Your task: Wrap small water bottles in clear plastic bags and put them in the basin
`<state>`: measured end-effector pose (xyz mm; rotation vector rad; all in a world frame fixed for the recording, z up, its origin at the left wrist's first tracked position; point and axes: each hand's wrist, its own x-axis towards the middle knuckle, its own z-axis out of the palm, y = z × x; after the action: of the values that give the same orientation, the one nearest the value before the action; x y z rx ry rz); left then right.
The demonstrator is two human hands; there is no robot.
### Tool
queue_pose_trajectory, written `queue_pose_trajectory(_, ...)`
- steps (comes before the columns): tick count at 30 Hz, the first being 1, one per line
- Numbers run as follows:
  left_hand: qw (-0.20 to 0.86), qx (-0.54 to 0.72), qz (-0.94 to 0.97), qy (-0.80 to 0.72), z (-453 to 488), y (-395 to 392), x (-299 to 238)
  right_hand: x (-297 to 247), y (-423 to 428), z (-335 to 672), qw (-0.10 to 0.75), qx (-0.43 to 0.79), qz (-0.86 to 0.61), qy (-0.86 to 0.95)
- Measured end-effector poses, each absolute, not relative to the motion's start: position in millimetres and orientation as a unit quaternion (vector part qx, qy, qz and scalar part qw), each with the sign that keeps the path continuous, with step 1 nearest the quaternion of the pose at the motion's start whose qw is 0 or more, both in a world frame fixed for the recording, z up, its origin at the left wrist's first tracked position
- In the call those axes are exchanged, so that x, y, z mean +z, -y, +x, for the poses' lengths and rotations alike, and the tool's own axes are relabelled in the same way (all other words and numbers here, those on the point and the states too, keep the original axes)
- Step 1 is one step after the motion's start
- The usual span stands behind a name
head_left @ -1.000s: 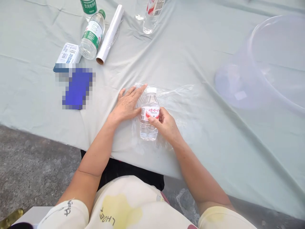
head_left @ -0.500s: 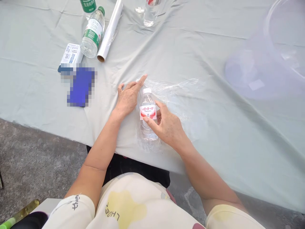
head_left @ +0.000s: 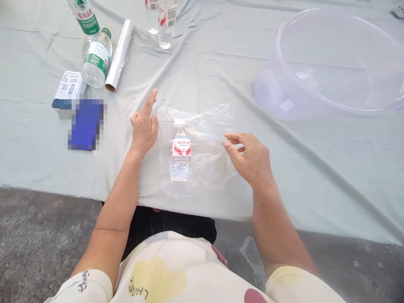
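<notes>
A clear water bottle [head_left: 180, 162] with a white cap and a red-and-white label lies on a spread, wrinkled sheet of clear plastic film [head_left: 210, 164]. To the left of the film, my left hand [head_left: 144, 130] is open, its fingers pointing away from me and its thumb beside the film's left edge. My right hand [head_left: 251, 160] is at the film's right side, away from the bottle. Its thumb and forefinger are curved towards each other with a small gap; whether they touch the film is hard to see.
At the left are a roll of film [head_left: 120, 57], two green-labelled bottles [head_left: 97, 59], a white-and-blue box [head_left: 70, 88] and a blurred blue item [head_left: 86, 126]. Red-labelled bottles [head_left: 166, 25] stand farther back. A large clear tub [head_left: 274, 92] occupies the right. The cloth-covered table's edge is near me.
My right hand has let go of the bottle and moved right to the film's side. My left hand has shifted away from the bottle, leftward. The view has shifted too.
</notes>
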<state>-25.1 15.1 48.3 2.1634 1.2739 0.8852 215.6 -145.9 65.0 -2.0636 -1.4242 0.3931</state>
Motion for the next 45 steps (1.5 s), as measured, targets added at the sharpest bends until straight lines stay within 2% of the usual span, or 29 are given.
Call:
queue_pose_trajectory(5, 0.164, 0.245, 0.794, -0.531, -38, 24, 91, 34, 193, 261, 0.226, 0.06, -0.868, 0.438)
queue_pose_trajectory(7, 0.131, 0.207, 0.792, -0.56, -45, 46, 95, 24, 209, 258, 0.227, 0.058, -0.866, 0.442)
queue_pose_trajectory(10, 0.119, 0.141, 0.797, -0.575, -53, 77, 84, 22, 220, 237, 0.279, 0.089, -0.849, 0.439)
queue_pose_trajectory(14, 0.182, 0.085, 0.797, -0.57, -57, 110, 64, 35, 217, 214, 0.383, 0.176, -0.835, 0.355)
queue_pose_trajectory(16, 0.208, 0.066, 0.796, -0.564, -56, 122, 61, 39, 215, 212, 0.389, 0.206, -0.839, 0.321)
queue_pose_trajectory(19, 0.218, 0.054, 0.796, -0.562, -49, 133, 59, 37, 215, 213, 0.327, 0.163, -0.859, 0.358)
queue_pose_trajectory(24, 0.167, 0.075, 0.793, -0.581, -37, 137, 53, 25, 223, 223, 0.224, 0.124, -0.839, 0.48)
queue_pose_trajectory(29, 0.178, 0.112, 0.797, -0.566, -35, 137, 51, 41, 233, 260, 0.123, 0.083, -0.899, 0.411)
queue_pose_trajectory(32, 0.191, 0.127, 0.792, -0.567, -37, 139, 53, 65, 217, 260, 0.198, 0.022, -0.871, 0.449)
queue_pose_trajectory(34, 0.2, 0.131, 0.784, -0.572, -39, 140, 55, 78, 194, 242, 0.271, 0.027, -0.806, 0.526)
queue_pose_trajectory(36, 0.208, 0.132, 0.776, -0.581, -40, 141, 56, 85, 163, 217, 0.301, 0.057, -0.73, 0.611)
queue_pose_trajectory(40, 0.209, 0.123, 0.769, -0.591, -41, 142, 57, 73, 103, 186, 0.257, 0.154, -0.635, 0.712)
queue_pose_trajectory(42, 0.208, 0.12, 0.77, -0.591, -42, 141, 57, 59, 80, 197, 0.209, 0.182, -0.653, 0.705)
queue_pose_trajectory(45, 0.206, 0.118, 0.772, -0.59, -43, 141, 56, 42, 59, 239, 0.158, 0.126, -0.747, 0.633)
